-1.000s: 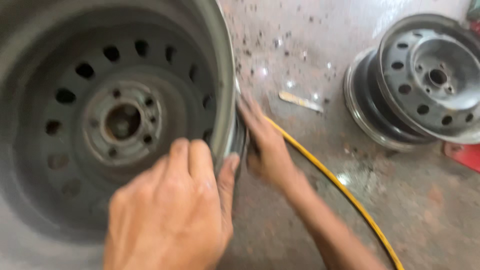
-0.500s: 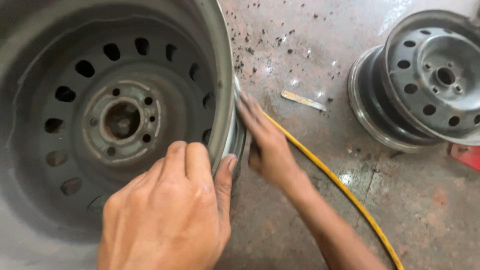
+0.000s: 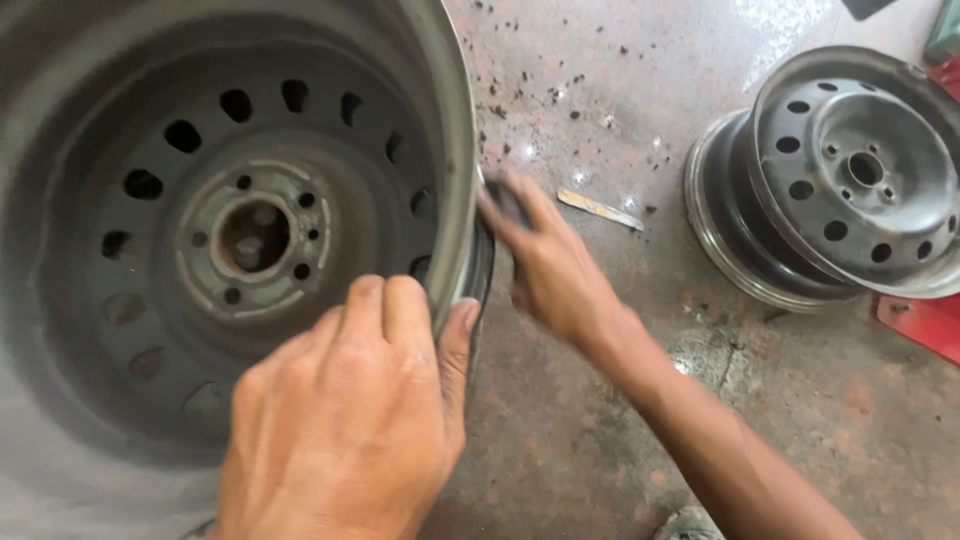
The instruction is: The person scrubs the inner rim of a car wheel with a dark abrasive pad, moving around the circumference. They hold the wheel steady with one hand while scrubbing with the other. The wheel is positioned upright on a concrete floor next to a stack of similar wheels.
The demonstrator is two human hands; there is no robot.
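Note:
A large grey steel wheel rim [image 3: 455,150] stands on edge and fills the left of the view, its hub and bolt holes facing me. My left hand [image 3: 340,430] grips its near edge, fingers curled over the lip and thumb on the outside. Just right of the rim, my right hand [image 3: 555,270] presses a small dark piece [image 3: 505,203] with its fingertips against the rim's outer side. The hand is motion-blurred and the piece is partly hidden under the fingers.
A second steel rim [image 3: 840,170] lies tilted on the concrete floor [image 3: 600,430] at the right. A thin pale strip [image 3: 600,209] lies between the two rims. Dark specks are scattered at the top. A red thing [image 3: 925,322] shows at the right edge.
My right hand has slid slightly up along the rim's outer edge. The yellow line seen beside my forearm earlier is out of sight. My left hand keeps its grip.

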